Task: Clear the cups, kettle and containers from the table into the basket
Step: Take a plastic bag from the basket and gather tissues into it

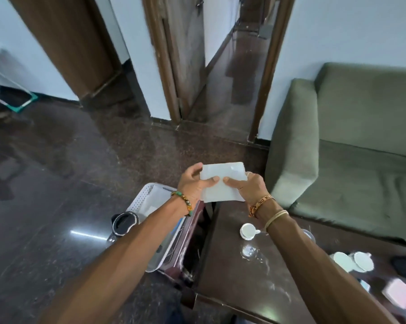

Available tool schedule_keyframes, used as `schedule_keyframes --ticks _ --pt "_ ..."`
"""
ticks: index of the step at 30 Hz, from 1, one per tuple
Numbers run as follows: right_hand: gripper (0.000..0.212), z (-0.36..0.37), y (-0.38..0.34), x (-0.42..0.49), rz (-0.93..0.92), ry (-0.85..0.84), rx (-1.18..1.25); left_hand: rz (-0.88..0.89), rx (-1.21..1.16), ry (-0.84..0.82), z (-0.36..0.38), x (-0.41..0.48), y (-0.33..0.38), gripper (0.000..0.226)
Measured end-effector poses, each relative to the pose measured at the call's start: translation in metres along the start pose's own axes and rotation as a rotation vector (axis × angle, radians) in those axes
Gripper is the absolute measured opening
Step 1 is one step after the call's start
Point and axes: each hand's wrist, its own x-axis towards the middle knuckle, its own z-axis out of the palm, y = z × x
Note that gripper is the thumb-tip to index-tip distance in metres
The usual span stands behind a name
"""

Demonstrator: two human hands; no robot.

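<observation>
Two hands clamped the white container (223, 170) aloft: the left hand (190, 183) curled round its left edge, the right hand (251, 188) pinched its right edge. Below the left hand sat the basket (139, 198), kettle (123, 224) beside it; a cup (247, 231) stood on the surface (244, 281) under the right wrist.

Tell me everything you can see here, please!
container: one, white, held up beyond the table's far edge
basket: one, white, left of the table
kettle: one, black, at the basket's left side
cup: one, white, on the table
other crockery: two pieces, white, table's right side
table: one, dark brown, under the arms
sofa: one, green, right
left hand: grips the container's left edge
right hand: grips its right edge
</observation>
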Motion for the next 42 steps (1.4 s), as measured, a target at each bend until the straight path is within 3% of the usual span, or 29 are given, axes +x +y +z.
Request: schedule_keyframes --ticks 3,6,10,18,23,26,29,31,36,40,42 --pt "0.042 -0.021 -0.006 -0.013 -0.003 0.051 0.008 0.11 0.093 0.028 0.025 -0.01 0.001 0.08" --pt "0.041 -0.04 -0.009 -0.031 -0.045 0.102 -0.061 0.218 0.253 -0.075 0.046 -0.021 0.0 0.074" --pt "0.041 -0.05 -0.006 -0.057 -0.067 0.18 -0.175 0.208 0.284 -0.099 0.065 -0.036 -0.006 0.062" --pt "0.045 -0.062 0.022 -0.123 -0.077 0.375 -0.122 0.337 0.542 -0.306 0.066 -0.093 -0.02 0.056" --pt "0.031 -0.081 0.043 -0.163 -0.101 0.458 -0.025 0.466 0.57 -0.313 0.078 -0.12 -0.026 0.057" --pt "0.034 -0.098 0.052 -0.187 -0.132 0.584 -0.092 0.295 0.475 -0.365 0.094 -0.135 -0.034 0.067" --pt "0.036 -0.124 0.063 -0.21 -0.146 0.691 -0.111 0.068 0.404 -0.501 0.115 -0.152 -0.047 0.047" --pt "0.032 -0.143 0.071 -0.224 -0.146 0.711 -0.107 0.055 0.465 -0.557 0.13 -0.161 -0.059 0.041" --pt "0.019 -0.205 0.096 -0.256 -0.111 0.668 -0.141 0.226 0.685 -0.54 0.194 -0.186 -0.096 0.034" --pt "0.034 -0.264 0.122 -0.276 -0.012 0.795 -0.147 0.439 0.802 -0.546 0.253 -0.218 -0.133 0.027" --pt "0.044 -0.296 0.133 -0.289 0.019 0.864 -0.115 0.462 0.795 -0.606 0.283 -0.235 -0.152 0.019"
